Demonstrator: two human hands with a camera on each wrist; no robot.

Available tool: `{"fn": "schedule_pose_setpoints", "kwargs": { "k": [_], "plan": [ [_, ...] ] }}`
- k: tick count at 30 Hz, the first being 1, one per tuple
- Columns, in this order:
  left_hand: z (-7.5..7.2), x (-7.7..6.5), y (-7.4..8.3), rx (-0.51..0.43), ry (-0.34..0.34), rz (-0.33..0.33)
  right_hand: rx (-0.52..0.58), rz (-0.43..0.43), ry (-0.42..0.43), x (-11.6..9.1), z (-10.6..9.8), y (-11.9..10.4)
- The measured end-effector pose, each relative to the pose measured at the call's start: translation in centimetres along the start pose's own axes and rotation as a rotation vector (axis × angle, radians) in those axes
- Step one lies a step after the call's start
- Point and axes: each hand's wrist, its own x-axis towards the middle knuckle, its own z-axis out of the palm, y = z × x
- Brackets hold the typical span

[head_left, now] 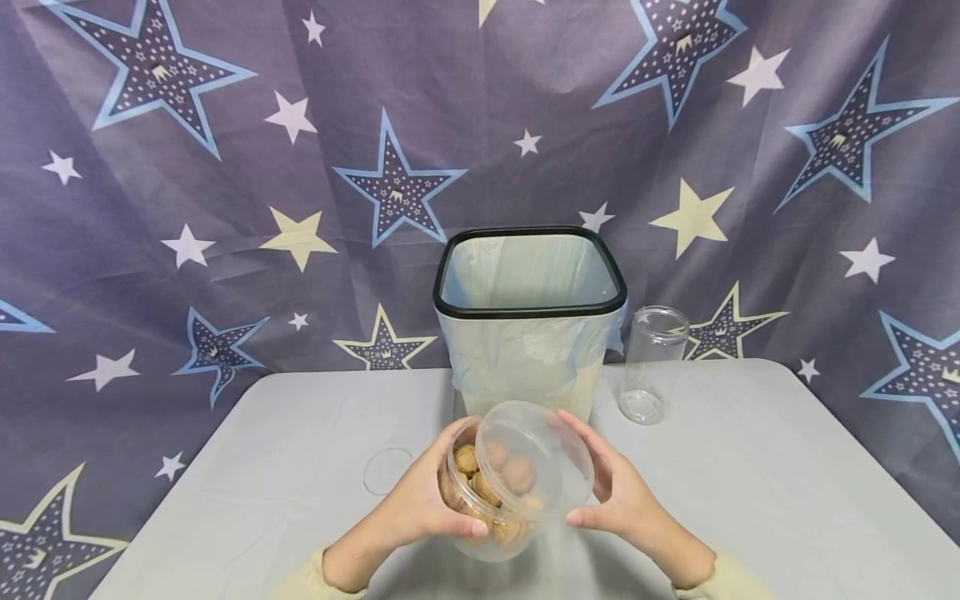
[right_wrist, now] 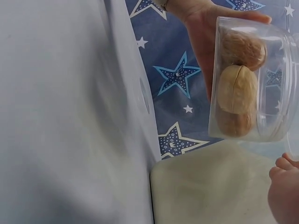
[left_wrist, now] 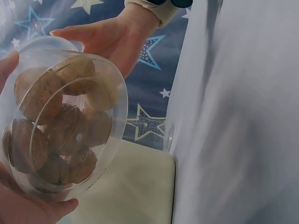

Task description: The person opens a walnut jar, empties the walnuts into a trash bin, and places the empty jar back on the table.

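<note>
A round clear plastic jar [head_left: 483, 547] with several walnuts [head_left: 486, 487] in it is held by my left hand [head_left: 420, 500], thumb on the near side and fingers around the far side. My right hand [head_left: 630, 504] pinches a clear lid [head_left: 558, 462] by its edge. In the head view the lid is tilted and covers part of the jar's mouth. Seen in the left wrist view, the walnuts [left_wrist: 67, 128] show through the jar's base. From the right wrist view, the jar [right_wrist: 273, 126] lies on its side in frame, above the table.
Behind the hands stands a pale bin [head_left: 525, 358] with a black rim and a bag liner. A tall clear container [head_left: 652, 367] is upright to its right. On the grey table [head_left: 750, 467], a clear round lid [head_left: 387, 472] lies to the left. A star-patterned curtain [head_left: 480, 167] hangs behind.
</note>
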Motion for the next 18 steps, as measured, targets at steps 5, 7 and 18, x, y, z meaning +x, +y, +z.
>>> {"fn": "schedule_pose_setpoints", "kwargs": {
  "k": [5,7,18],
  "plan": [
    [-0.2,-0.2,0.0,0.048,0.04,0.002,-0.003,-0.012,-0.002,-0.4,-0.6,-0.2],
    [-0.3,-0.3,0.1,0.063,0.052,0.004,-0.012,-0.011,0.003,-0.6,-0.8,-0.4],
    [-0.8,-1.0,0.3,0.09,0.073,-0.003,-0.038,0.007,0.016,-1.9,-1.5,-0.8]
  ]
}}
